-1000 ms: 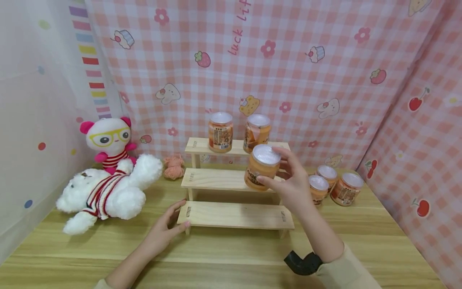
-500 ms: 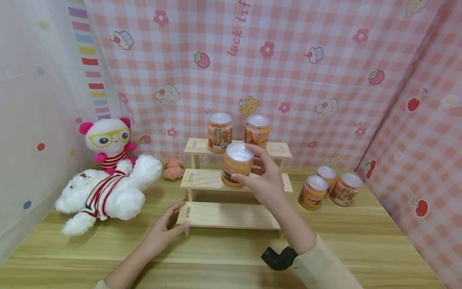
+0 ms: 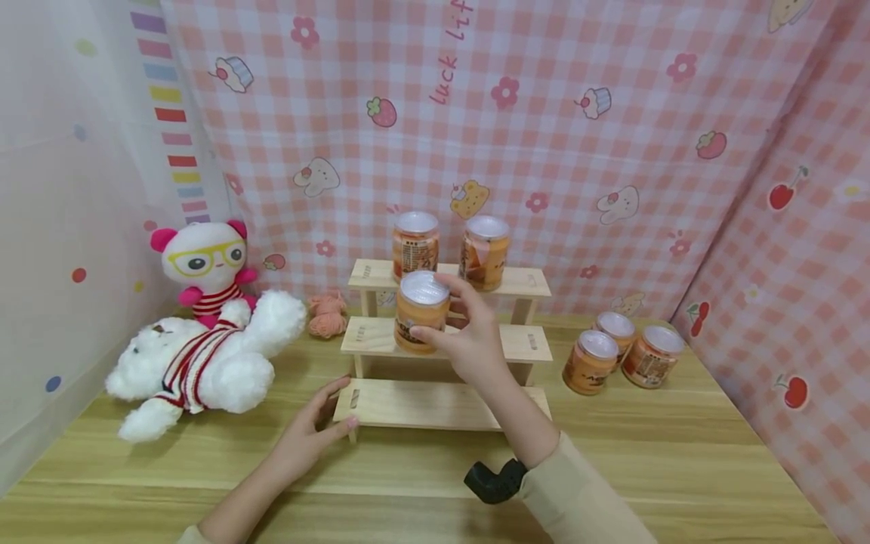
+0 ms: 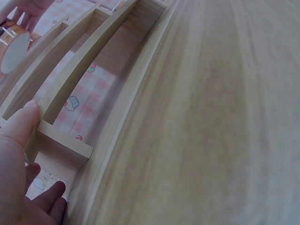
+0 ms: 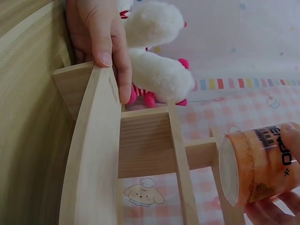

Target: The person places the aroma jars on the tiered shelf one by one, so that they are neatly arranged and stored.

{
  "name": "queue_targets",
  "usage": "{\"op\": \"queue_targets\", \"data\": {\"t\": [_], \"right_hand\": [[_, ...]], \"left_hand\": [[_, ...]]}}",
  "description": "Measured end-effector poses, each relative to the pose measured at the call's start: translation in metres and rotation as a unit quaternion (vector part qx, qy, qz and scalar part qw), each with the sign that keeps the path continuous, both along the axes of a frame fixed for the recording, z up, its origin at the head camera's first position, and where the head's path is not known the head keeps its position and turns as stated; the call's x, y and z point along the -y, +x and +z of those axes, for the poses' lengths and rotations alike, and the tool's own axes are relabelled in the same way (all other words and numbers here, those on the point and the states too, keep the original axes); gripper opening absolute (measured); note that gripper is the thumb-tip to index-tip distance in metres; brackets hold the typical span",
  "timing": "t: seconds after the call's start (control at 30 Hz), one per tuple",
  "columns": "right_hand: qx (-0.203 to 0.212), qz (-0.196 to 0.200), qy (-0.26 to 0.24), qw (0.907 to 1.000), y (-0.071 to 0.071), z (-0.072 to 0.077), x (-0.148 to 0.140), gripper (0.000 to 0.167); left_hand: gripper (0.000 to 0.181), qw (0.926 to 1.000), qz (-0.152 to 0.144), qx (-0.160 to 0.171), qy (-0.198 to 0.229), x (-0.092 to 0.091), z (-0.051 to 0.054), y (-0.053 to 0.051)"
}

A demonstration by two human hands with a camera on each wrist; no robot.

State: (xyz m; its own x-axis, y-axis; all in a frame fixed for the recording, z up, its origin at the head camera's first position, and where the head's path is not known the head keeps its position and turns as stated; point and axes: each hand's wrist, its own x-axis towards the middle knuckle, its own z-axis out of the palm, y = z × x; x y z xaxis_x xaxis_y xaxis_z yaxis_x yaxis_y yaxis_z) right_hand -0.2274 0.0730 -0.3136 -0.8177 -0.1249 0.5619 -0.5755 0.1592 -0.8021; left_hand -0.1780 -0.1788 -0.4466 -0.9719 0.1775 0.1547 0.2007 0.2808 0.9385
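Right hand [image 3: 472, 340] first: the thumb is on the near side of an orange jar [image 3: 406, 313], fingers round the far side, pinching it firmly upright! And that jar is in the air, over the left half of the middle step, with a gap beneath it in the right wrist view. Down at the left, the left hand [image 3: 314, 429] has the end of the lowest step between thumb and fingers, gripping the three-step wooden stand [image 3: 421, 404].

Up on the far, highest step, two more jars: the left jar [image 3: 416, 243], its foot hidden behind the held one, and the right jar [image 3: 484, 261], standing well apart from it. Over to the right on the tabletop [image 3: 693, 461], three jars [image 3: 588, 370] huddle together, lids up. Out left, beside the stand, a pink yarn bundle [image 3: 328, 316]; farther left a white plush [image 3: 234, 370] lies on its side against a panda toy [image 3: 204, 261] in yellow glasses. Behind it all, pink checked cloth [image 3: 544, 136]!
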Motion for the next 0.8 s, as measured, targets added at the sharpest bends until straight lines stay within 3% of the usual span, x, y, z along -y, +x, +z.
{"op": "queue_targets", "data": {"t": [0.8], "right_hand": [[0.029, -0.003, 0.008, 0.9995, -0.019, -0.015, 0.016, 0.07]], "left_hand": [[0.067, 1.0, -0.004, 0.006, -0.004, -0.001, 0.004, 0.001]]}}
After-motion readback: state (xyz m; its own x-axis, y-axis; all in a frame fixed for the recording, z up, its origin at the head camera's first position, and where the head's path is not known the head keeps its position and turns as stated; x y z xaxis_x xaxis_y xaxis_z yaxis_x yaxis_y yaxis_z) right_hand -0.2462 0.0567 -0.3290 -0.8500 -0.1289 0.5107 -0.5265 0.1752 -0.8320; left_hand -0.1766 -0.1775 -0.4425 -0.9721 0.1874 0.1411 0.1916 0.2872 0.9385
